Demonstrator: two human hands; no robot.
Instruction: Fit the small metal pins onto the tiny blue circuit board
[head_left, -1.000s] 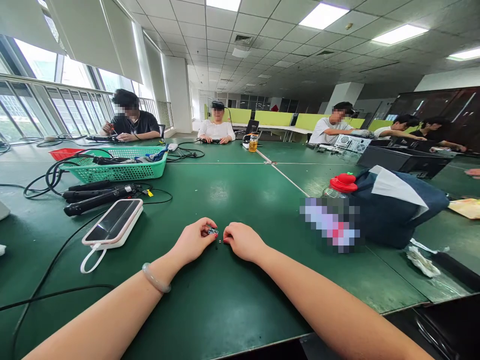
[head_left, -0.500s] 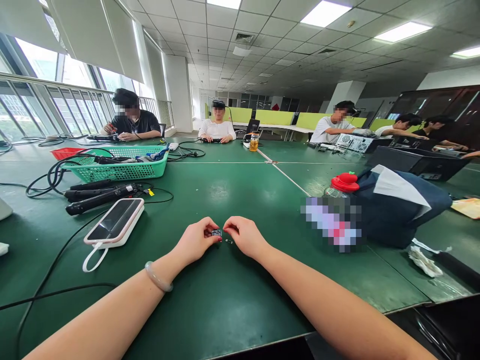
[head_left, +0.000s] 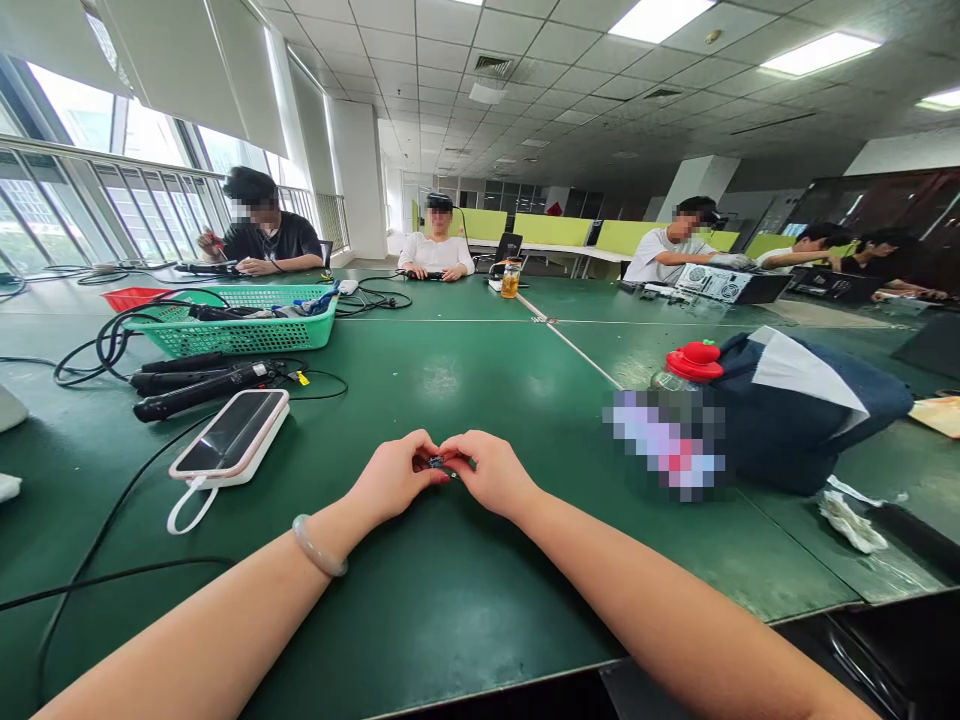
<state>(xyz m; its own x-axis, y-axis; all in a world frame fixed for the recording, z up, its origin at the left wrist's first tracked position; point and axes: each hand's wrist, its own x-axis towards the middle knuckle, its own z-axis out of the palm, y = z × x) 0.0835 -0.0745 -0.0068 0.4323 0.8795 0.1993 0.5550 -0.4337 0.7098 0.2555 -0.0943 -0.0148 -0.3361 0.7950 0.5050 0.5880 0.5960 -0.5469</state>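
My left hand (head_left: 399,472) is closed, its thumb and fingers pinching a small dark circuit board (head_left: 435,462) just above the green table. My right hand (head_left: 489,468) meets it from the right, index fingertip against the left fingers and thumb curled close to the board's edge. Whatever sits between the right fingertips is too small and covered to make out. Just below the right thumb, a tiny pale piece (head_left: 454,475) shows on the table, partly hidden by the hand.
On the left lie a phone on a white power bank (head_left: 232,440), black handles (head_left: 199,388), cables and a green basket (head_left: 240,335). A red-lidded bottle (head_left: 694,362) and dark blue bag (head_left: 814,400) stand right. Several people sit around the table (head_left: 480,620), one beside a computer case (head_left: 727,283).
My right hand has moved left, closing the gap to the circuit board and my left fingers. The board is now more covered by fingers, and the tiny pale piece is partly hidden.
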